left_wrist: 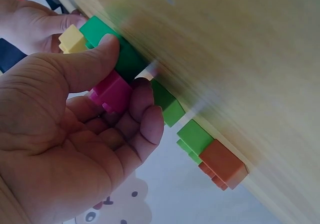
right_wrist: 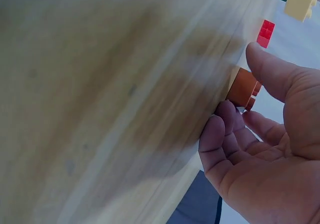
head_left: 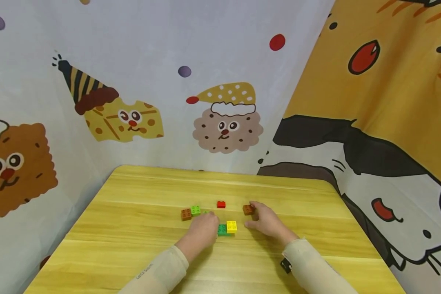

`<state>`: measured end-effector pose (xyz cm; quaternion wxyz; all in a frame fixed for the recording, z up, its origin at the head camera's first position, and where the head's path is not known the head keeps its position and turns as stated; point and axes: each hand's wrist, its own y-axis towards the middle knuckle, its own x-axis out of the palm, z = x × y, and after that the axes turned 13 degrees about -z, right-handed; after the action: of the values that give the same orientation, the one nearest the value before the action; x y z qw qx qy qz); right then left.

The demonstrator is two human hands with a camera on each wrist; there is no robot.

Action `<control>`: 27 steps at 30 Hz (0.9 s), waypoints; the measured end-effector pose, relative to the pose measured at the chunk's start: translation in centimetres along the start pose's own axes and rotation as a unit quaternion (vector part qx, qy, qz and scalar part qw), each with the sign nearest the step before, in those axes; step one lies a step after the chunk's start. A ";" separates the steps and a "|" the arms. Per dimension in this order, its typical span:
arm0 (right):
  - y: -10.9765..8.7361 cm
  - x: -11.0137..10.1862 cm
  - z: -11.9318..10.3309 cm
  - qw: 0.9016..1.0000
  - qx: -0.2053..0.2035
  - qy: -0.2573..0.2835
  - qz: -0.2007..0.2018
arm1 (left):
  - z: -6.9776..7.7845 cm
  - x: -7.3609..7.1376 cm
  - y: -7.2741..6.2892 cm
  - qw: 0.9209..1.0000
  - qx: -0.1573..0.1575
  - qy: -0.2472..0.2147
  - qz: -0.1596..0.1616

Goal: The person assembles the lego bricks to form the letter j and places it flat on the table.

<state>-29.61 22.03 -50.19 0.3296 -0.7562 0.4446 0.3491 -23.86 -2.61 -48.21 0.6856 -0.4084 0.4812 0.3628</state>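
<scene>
My left hand (head_left: 205, 229) grips a small toy brick assembly at the middle of the table. It joins a green building brick (head_left: 222, 230), a yellow brick (head_left: 231, 226) and a magenta brick (left_wrist: 113, 92). In the left wrist view the thumb presses on the green brick, with curled fingers around the magenta one. My right hand (head_left: 269, 221) is beside a brown brick (head_left: 248, 210) to the right. Its fingertips are right at that brick, while the thumb stands apart from it, as the right wrist view (right_wrist: 241, 88) shows.
Left of the assembly lie a brown brick (head_left: 185, 214), a light green brick (head_left: 195, 210) and another green brick (left_wrist: 167, 103), partly hidden by my left hand in the head view. A red brick (head_left: 221, 204) lies farther back. Printed cloth (head_left: 150, 81) hangs behind the wooden table (head_left: 150, 183).
</scene>
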 end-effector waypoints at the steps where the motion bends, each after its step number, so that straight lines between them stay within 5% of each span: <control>1: 0.0 0.0 0.0 1.000 0.002 0.000 0.000 | 0.0 0.0 0.0 1.000 -0.001 0.000 -0.001; 27: 0.6 0.1 -0.1 1.000 0.003 -0.018 -0.020 | 0.0 0.2 0.0 1.000 0.000 -0.001 0.006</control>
<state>-30.12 21.67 -50.29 0.3462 -0.7575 0.4247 0.3549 -23.83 -2.59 -48.37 0.6838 -0.4051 0.4830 0.3674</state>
